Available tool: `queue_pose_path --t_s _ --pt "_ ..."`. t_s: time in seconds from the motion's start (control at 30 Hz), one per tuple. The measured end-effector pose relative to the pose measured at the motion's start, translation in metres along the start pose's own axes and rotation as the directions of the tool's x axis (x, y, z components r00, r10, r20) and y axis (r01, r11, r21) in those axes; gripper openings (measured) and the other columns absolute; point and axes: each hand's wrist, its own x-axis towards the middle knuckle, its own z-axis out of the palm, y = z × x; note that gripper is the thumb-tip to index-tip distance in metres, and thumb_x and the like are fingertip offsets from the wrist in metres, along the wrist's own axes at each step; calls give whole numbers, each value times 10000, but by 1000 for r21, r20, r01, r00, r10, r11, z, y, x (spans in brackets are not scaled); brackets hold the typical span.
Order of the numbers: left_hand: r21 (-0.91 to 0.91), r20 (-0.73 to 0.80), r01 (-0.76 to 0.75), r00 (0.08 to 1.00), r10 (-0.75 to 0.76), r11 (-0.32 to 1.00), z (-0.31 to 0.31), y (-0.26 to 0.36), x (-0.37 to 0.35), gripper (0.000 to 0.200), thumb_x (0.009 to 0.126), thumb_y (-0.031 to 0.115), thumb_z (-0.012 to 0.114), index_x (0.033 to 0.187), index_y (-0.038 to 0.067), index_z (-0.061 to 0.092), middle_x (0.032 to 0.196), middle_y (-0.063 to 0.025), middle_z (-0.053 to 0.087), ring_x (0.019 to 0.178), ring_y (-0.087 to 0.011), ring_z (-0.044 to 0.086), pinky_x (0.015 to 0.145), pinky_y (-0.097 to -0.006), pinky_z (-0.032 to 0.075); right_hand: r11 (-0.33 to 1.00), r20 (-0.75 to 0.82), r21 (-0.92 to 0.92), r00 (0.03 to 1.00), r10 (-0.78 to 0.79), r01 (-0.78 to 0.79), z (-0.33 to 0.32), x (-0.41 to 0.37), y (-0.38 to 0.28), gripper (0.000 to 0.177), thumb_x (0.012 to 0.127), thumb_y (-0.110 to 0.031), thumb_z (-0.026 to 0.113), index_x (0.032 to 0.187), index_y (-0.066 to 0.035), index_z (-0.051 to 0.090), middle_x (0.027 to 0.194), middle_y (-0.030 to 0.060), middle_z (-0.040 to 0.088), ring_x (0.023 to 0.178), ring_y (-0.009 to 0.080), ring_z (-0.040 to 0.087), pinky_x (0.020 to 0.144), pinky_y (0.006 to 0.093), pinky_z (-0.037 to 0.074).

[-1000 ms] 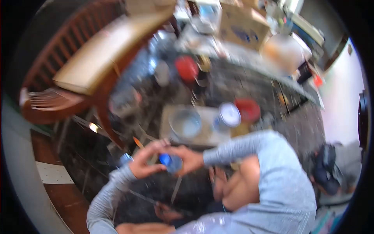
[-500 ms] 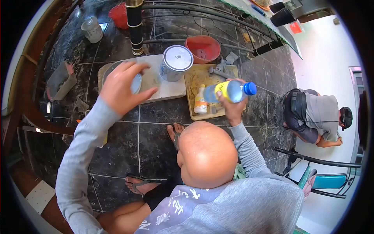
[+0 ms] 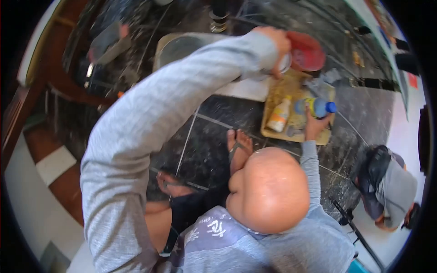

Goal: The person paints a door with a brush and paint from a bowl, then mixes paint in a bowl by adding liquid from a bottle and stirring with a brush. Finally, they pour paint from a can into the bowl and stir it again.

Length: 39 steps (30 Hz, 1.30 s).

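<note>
My right hand is closed round a clear plastic bottle with a blue cap and yellow label, tilted over the yellow tray. Beside it in the tray is a white-and-orange bottle. My left hand reaches across to the paint can, of which only a pale edge shows. Motion blur and the hand's own angle hide its fingertips, so its hold is unclear.
Behind the tray is a red bucket. A pale slab bears a round grey container. A grey trough lies on the left. Another person crouches at right, near a metal frame.
The view has shifted, moving the scene rightward. My left hand has swung right from beside the round container to the can. The blue-capped bottle stays in my right hand.
</note>
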Motion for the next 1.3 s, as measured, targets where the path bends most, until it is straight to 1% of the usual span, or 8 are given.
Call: queue_pose_path --t_s 0.13,0.23,0.47,0.6,0.83,0.93,1.13,1.3 --pt "52 109 -38 994 33 998 -6 0 20 619 593 549 829 1007 92 779 1017 -177 737 964 -304 723 833 -407 582 997 -43 -73 999 14 -17 1 -15 -12 875 726 -171 906 1422 -7 402 1402 152 488 1282 258 491 1105 384 362" --pt "135 288 -69 957 28 988 -39 15 4 728 681 563 829 1149 19 704 1105 -166 716 1018 -279 689 854 -346 551 993 -51 -18 992 115 -116 0 -23 -17 905 733 -174 904 1443 -13 367 1425 169 456 1290 267 484 1116 394 356" --pt "127 242 -107 968 74 986 -25 17 8 758 656 632 813 1081 10 728 1119 -164 716 1057 -290 683 884 -361 548 959 -97 105 958 272 -262 -4 -39 -19 980 710 -182 920 1461 -10 314 1499 188 357 1383 305 372 1163 446 283" --pt "124 274 -59 961 23 990 -29 22 8 772 640 641 816 1071 6 728 1106 -161 719 1047 -284 684 880 -367 549 976 -209 97 954 213 -197 -41 -82 -32 953 675 -200 935 1413 -13 362 1369 146 440 1233 260 472 1056 400 385" --pt "99 193 -56 981 36 994 -19 18 12 839 657 585 754 1147 -87 647 1140 -312 657 1046 -372 673 888 -395 547 982 278 187 958 -64 12 47 -43 -162 1062 609 -299 957 1434 6 361 1332 169 502 1228 274 501 1045 410 405" --pt "97 18 -50 999 49 994 0 10 16 654 599 603 754 953 54 779 988 -197 736 954 -310 724 832 -407 580 968 284 231 945 -166 100 87 -14 -162 1142 566 -341 969 1445 24 338 1373 202 496 1290 300 487 1065 425 410" --pt "-144 19 -92 995 95 985 -10 -20 22 948 576 610 712 1278 -15 594 1158 -277 666 1061 -393 669 916 -421 547 909 455 415 856 -247 42 125 11 -157 1152 507 -343 992 1404 16 365 1337 192 534 1238 312 547 1041 414 447" --pt "-323 28 7 1000 3 946 -27 -27 15 1028 606 572 713 1412 -15 465 1190 -302 642 1082 -390 662 937 -418 546 938 547 335 829 -112 -94 132 11 -149 1044 530 -268 972 1359 -18 389 1309 164 551 1220 293 556 1029 414 455"
